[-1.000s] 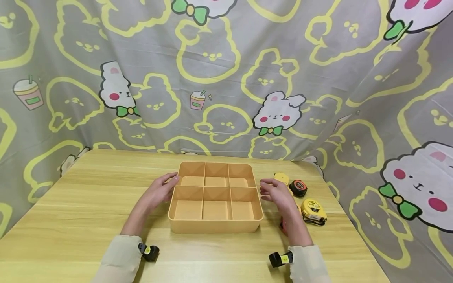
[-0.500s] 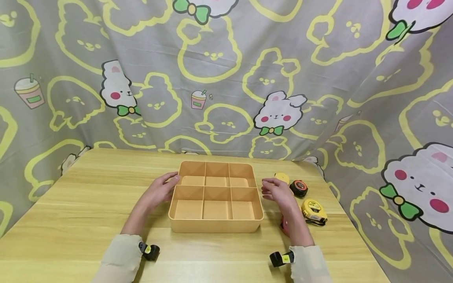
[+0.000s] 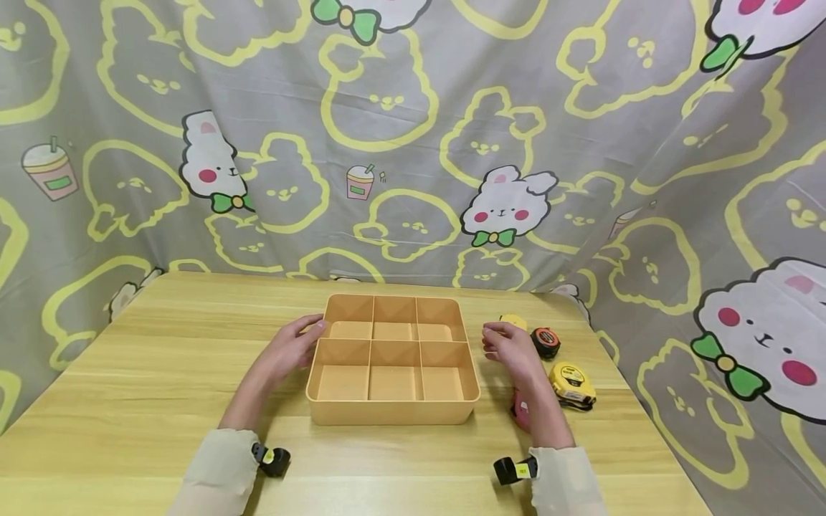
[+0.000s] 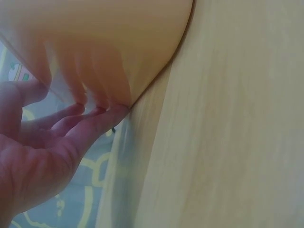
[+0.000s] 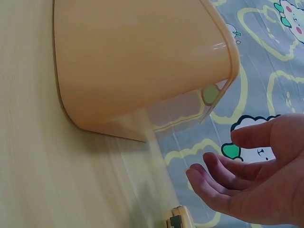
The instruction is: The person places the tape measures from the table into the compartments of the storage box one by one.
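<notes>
An orange-tan divided box [image 3: 393, 412] with several compartments stands on the wooden table in the head view. My left hand [image 3: 290, 351] is at its left side; in the left wrist view, the fingertips [image 4: 118, 112] touch the box's outer wall [image 4: 109, 33] with relaxed fingers. My right hand [image 3: 514, 352] hovers to the right of the box, apart from it, its fingers loosely bent and holding nothing. A gap between that hand and the box wall [image 5: 137, 57] shows in the right wrist view. No contents are visible in the compartments.
Right of the box lie several tape measures: a black one [image 3: 546, 342], a yellow one [image 3: 571, 385], another yellow one [image 3: 514, 322] partly behind my right hand, and a red one [image 3: 520, 412] partly under the forearm. Patterned grey cloth [image 3: 400, 236] hangs around the table.
My right hand has shifted slightly to the right, farther from the box. The left hand and the box have stayed in place.
</notes>
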Demonstrator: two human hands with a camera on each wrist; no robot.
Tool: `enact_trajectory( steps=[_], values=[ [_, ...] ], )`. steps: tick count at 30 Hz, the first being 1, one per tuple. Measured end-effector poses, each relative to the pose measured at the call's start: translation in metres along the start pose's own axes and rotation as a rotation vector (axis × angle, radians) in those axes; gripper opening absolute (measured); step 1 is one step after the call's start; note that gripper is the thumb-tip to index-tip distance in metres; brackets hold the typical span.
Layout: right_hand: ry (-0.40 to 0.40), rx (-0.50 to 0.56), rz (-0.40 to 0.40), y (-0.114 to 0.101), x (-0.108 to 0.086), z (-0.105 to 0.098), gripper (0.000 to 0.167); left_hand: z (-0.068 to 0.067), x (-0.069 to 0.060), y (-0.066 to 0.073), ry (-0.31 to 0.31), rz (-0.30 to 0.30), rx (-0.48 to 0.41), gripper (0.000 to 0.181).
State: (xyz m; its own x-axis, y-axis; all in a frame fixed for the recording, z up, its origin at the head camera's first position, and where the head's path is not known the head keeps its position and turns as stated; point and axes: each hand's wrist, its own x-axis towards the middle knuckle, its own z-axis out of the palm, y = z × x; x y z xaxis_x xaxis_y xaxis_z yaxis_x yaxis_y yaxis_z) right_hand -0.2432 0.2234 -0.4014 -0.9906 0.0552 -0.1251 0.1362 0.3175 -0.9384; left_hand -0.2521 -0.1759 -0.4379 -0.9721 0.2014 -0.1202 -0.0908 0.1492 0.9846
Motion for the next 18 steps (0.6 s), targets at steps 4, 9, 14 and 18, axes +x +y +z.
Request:
enact_trajectory(
  steps=[4,9,14,18],
  values=[
    [0.012,-0.012,0.0,0.0012,-0.001,-0.0022,0.043,0.0004,-0.0001,0.0003,-0.003,0.003,0.002,0.062],
    [0.025,-0.016,0.005,0.0003,-0.0021,-0.004,0.044,0.0004,-0.0008,0.0011,-0.002,0.0,0.004,0.063],
    [0.028,-0.012,0.003,0.0001,-0.0017,-0.0045,0.045,-0.0001,-0.0015,0.0012,-0.007,0.005,0.013,0.066],
    [0.036,-0.016,0.006,0.0002,-0.0014,-0.0057,0.046,-0.0006,-0.0018,0.0008,-0.011,0.003,0.021,0.069]
  ],
)
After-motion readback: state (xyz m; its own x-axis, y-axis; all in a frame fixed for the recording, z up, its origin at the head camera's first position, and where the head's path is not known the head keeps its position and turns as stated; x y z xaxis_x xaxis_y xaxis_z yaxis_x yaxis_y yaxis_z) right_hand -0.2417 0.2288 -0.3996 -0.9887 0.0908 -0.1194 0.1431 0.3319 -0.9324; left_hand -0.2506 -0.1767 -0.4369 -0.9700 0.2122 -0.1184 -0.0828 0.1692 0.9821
